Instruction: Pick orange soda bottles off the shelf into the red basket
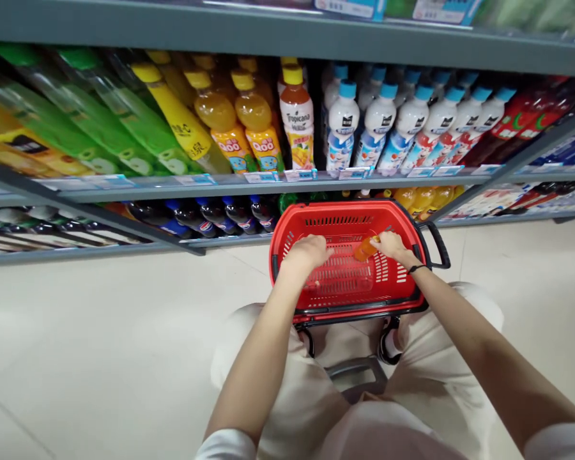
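Right at the bottom of the frame, pale trousers [292, 402] spread wide, knees either side, and just beyond them a dark shoe [389, 342] planted on the light floor [100, 332]. Between the knees and the shelving, centre of the frame, sits the red basket [347, 300], its black handle [441, 246] sticking out to the right. And there's the orange bottle [365, 249], inside the basket, right of its middle, tilted, yellow cap up towards the fingers! The right hand [393, 244], black band [416, 269] at the wrist, is closed round the cap end. Over the basket's left half, the left hand [310, 250] hangs with fingers loosely bent; whether it grips anything, I cannot tell. Beyond the rim, low on the shelving, dark cola bottles [234, 216] line up. Above them, across the frame: green-capped bottles [119, 118] upper left, orange Qoo bottles [263, 124] near the middle, blue-capped white bottles [381, 128] right of centre, red bottles [524, 118] upper right.
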A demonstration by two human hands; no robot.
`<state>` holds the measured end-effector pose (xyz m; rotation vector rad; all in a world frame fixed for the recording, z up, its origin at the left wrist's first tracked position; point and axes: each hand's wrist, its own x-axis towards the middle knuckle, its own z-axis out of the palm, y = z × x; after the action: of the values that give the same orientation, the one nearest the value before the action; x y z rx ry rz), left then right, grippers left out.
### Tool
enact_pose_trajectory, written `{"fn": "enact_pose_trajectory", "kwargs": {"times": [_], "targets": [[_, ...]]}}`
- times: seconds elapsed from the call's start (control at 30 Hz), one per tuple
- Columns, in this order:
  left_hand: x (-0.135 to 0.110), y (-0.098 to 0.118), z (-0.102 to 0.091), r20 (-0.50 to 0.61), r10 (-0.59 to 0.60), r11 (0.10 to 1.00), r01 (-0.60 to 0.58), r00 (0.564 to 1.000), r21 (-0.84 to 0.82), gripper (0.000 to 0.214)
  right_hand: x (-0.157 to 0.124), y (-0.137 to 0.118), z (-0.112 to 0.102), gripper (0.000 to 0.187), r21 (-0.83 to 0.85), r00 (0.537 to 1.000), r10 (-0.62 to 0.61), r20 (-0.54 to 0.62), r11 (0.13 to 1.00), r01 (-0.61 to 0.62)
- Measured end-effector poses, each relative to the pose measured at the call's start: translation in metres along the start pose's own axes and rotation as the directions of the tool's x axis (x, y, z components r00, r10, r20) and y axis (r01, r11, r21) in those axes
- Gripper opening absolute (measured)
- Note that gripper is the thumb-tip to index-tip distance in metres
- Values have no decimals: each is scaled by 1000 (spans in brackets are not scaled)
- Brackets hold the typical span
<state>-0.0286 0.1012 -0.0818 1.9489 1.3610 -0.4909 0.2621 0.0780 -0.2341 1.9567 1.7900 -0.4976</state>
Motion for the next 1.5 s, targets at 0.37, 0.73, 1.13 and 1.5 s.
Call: {"fn": "enact_pose_trajectory", "kwargs": {"times": [0.37, 0.73, 1.13, 1.5], "targets": [[-12, 4, -6, -105, 30, 994, -41, 994, -104, 32, 31, -27, 7, 55, -26, 999, 36, 28, 999, -36], [-16, 17, -14, 24, -33, 999, 34, 999, -39, 40, 47, -47, 6, 48, -39, 993, 96, 64, 995, -93], [0, 31, -4, 31, -3, 1000, 3, 1000, -9, 40, 40, -40, 19, 41, -10, 1000, -12, 8, 1000, 12], [6, 33, 2, 32, -15, 999, 16, 999, -30, 40, 54, -43, 10, 43, -62, 998, -66, 19, 996, 67]]}}
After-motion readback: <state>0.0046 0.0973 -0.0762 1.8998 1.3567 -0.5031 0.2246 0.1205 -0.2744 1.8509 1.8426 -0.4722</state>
